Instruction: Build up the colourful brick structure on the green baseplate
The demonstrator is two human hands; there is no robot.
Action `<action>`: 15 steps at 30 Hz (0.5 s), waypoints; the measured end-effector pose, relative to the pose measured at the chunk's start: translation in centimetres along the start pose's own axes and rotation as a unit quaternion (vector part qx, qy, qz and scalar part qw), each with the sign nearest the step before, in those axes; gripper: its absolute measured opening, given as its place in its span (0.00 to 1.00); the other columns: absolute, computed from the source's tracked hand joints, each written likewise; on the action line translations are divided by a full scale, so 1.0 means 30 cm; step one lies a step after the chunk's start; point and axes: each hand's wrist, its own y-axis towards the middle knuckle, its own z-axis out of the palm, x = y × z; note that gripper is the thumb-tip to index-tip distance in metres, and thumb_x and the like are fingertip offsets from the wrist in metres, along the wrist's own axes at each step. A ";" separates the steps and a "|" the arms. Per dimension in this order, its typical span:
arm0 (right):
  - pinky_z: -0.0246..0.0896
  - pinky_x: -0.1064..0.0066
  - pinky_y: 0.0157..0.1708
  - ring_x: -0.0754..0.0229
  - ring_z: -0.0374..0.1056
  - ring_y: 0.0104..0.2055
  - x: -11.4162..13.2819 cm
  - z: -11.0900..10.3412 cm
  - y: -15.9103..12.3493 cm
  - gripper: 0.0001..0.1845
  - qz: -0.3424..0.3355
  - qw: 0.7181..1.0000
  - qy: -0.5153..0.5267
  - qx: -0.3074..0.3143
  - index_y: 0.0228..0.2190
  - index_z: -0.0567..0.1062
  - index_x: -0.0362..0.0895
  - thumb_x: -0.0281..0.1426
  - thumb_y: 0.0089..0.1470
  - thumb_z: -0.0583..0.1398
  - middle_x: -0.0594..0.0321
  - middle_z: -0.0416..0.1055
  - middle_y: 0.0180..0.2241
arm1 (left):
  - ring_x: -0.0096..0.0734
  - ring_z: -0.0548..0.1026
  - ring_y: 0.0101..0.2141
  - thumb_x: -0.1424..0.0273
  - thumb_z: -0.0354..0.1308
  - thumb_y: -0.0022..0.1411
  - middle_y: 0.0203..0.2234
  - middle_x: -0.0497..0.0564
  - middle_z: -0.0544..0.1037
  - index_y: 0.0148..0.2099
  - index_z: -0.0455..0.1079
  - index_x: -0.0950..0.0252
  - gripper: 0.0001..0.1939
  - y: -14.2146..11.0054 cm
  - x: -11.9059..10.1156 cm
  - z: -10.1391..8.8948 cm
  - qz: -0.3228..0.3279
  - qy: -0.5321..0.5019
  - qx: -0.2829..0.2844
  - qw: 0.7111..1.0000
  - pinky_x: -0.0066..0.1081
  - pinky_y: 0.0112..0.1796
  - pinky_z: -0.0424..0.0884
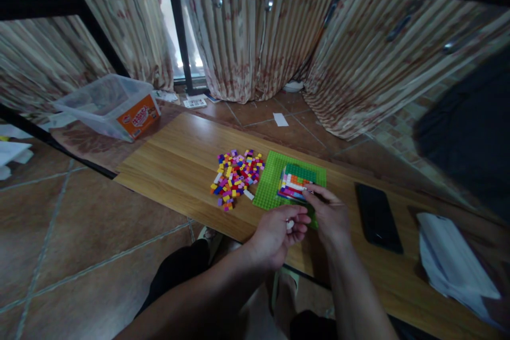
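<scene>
A: First, the state of the left hand (277, 232)?

B: Curled loosely around a small white piece (290, 224), perhaps more than one; too small to count.

A: And the right hand (332, 215)?

B: Bent over the brick build (292, 181), fingertips at the near right part. Pinching a piece or merely touching? Can't tell from here.

A: Place of the build?

B: On the green baseplate (266, 183), at the right fingertips and just ahead of the left hand.

A: Likeliest mishap?

B: Probably a dropped piece, given so loose a curl of the left fingers. Perhaps also bricks knocked crooked by a sideways push from the right fingertips, or a baseplate nudged askew for want of a steadying palm.

A: Anything else near the grips?

B: Ahead and to the left of the left hand, loose bricks (239, 175) on the wooden table (171, 151): easy to scatter with a careless sweep. To the right of the right hand, a black phone (378, 217).

A: Containers?

B: Far left of both hands, past the table's end, a clear plastic tub (99, 125), topless, with an orange label (139, 116). Contents hard to make out.
</scene>
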 end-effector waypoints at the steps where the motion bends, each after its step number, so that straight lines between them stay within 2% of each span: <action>1: 0.63 0.57 0.48 0.53 0.72 0.45 -0.004 -0.001 0.003 0.16 -0.009 1.000 -0.010 0.000 0.33 0.81 0.46 0.41 0.41 0.69 0.58 0.79 0.40 | 0.19 0.68 0.22 0.73 0.57 0.59 0.24 0.50 0.75 0.32 0.75 0.70 0.07 -0.001 -0.001 0.001 0.001 0.002 0.000 1.000 0.24 0.28 0.62; 5: 0.64 0.58 0.47 0.54 0.72 0.42 -0.001 -0.011 0.013 0.16 -0.040 0.998 -0.030 -0.033 0.33 0.80 0.45 0.42 0.45 0.67 0.59 0.78 0.38 | 0.19 0.68 0.21 0.73 0.55 0.61 0.24 0.49 0.75 0.32 0.74 0.70 0.08 -0.008 -0.008 0.006 0.003 0.006 -0.004 1.000 0.24 0.27 0.62; 9: 0.66 0.60 0.41 0.56 0.73 0.36 0.047 -0.020 0.002 0.15 -0.068 0.993 -0.033 -0.087 0.34 0.79 0.43 0.41 0.46 0.66 0.59 0.78 0.33 | 0.18 0.68 0.21 0.74 0.55 0.61 0.24 0.49 0.74 0.32 0.74 0.70 0.08 -0.012 -0.013 0.008 0.002 0.011 -0.006 1.000 0.23 0.27 0.62; 12: 0.69 0.61 0.38 0.56 0.74 0.33 0.084 -0.021 -0.021 0.15 -0.093 0.991 -0.040 -0.087 0.35 0.79 0.43 0.40 0.48 0.65 0.59 0.78 0.32 | 0.18 0.68 0.21 0.73 0.56 0.60 0.24 0.49 0.74 0.33 0.74 0.71 0.07 -0.011 -0.011 0.005 0.006 0.015 -0.004 1.000 0.23 0.27 0.62; 15: 0.70 0.60 0.36 0.56 0.75 0.31 0.095 -0.023 -0.038 0.16 -0.090 0.992 -0.060 -0.069 0.36 0.80 0.43 0.41 0.51 0.63 0.58 0.79 0.32 | 0.19 0.68 0.21 0.73 0.57 0.59 0.25 0.49 0.75 0.33 0.74 0.70 0.07 -0.007 -0.006 0.003 0.009 0.014 -0.006 1.000 0.23 0.27 0.62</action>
